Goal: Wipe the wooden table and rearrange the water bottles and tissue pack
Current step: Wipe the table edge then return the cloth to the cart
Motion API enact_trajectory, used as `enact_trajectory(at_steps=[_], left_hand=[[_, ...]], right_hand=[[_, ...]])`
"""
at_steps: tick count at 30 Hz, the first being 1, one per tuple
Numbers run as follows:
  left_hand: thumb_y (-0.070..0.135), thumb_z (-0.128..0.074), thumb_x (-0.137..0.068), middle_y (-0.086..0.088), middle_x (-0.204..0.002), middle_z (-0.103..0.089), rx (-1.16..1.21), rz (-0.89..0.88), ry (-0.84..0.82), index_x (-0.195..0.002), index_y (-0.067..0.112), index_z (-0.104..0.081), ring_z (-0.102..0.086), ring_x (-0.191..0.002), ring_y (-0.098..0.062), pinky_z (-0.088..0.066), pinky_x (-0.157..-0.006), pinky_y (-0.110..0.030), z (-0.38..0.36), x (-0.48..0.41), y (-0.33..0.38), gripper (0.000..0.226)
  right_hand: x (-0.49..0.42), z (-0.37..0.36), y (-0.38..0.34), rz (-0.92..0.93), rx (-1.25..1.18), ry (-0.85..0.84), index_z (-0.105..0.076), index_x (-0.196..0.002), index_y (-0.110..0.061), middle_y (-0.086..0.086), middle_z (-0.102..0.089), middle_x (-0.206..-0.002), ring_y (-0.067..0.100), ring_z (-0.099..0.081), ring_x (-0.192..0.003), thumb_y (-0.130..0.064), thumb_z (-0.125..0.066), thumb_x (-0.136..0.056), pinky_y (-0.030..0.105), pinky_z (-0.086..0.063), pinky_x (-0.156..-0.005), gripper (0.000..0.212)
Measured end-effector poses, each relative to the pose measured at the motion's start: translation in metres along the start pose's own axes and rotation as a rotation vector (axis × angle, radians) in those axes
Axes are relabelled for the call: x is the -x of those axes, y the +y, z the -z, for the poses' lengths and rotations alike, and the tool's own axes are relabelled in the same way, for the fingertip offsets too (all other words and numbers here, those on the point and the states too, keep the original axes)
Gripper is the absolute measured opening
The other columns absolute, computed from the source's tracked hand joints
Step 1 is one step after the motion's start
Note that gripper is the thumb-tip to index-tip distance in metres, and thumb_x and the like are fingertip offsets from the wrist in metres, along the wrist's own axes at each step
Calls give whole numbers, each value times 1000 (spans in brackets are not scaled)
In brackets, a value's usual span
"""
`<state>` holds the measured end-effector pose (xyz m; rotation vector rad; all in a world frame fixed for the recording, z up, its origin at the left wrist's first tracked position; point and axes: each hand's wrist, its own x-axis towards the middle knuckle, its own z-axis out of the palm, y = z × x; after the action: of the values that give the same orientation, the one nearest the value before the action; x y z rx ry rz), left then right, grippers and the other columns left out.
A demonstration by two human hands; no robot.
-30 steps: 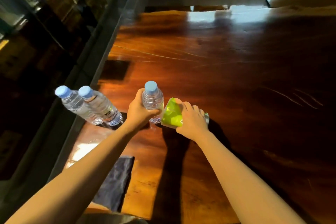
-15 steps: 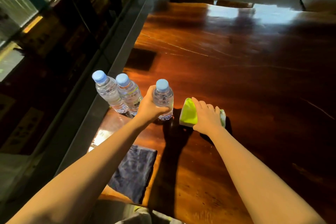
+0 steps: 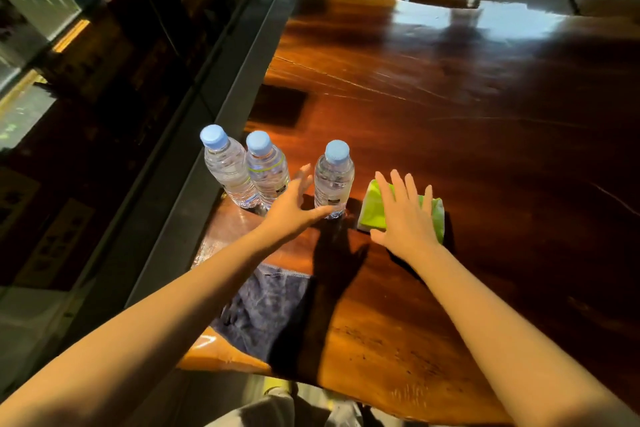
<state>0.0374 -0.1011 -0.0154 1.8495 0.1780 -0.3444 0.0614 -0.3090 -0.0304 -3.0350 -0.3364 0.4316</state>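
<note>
Clear plastic, tall and light, the blue-capped water bottle (image 3: 333, 180) nearest the left hand (image 3: 295, 208) could tip if the spread fingers brush it; it stands just right of two matching bottles (image 3: 242, 168) at nine o'clock on the glossy wooden bench (image 3: 485, 149). The left hand is open, thumb by the bottle's base, gripping nothing. The right hand (image 3: 405, 218) lies splayed on the green tissue pack (image 3: 375, 206). A dark blue cloth (image 3: 259, 308) lies at six o'clock.

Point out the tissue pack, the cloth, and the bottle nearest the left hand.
tissue pack (image 3: 373, 208): head view, on its green top left of the right hand.
cloth (image 3: 259, 312): head view, on the middle of the dark fabric.
bottle (image 3: 333, 180): head view, on its clear body below the blue cap.
</note>
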Motion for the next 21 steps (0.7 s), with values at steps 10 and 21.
enact_trajectory(at_steps=[10, 21], left_hand=[[66, -49, -80, -5, -157, -11, -891, -231, -462, -148, 18, -16, -4, -147, -23, -8, -121, -40, 84, 107, -114, 89], [49, -55, -86, 1, -158, -15, -1081, -375, -358, -148, 23, -21, -9, -148, -20, 1, -119, -36, 81, 95, -152, 76]], right_hand=[[101, -75, -137, 326, -148, -298, 2, -151, -8, 12, 8, -161, 29, 13, -148, -68, -42, -84, 44, 7, -119, 101], [99, -110, -167, 223, -158, -231, 2, -152, -15, 8, 8, -161, 23, 9, -149, -54, -49, -89, 35, -1, -120, 90]])
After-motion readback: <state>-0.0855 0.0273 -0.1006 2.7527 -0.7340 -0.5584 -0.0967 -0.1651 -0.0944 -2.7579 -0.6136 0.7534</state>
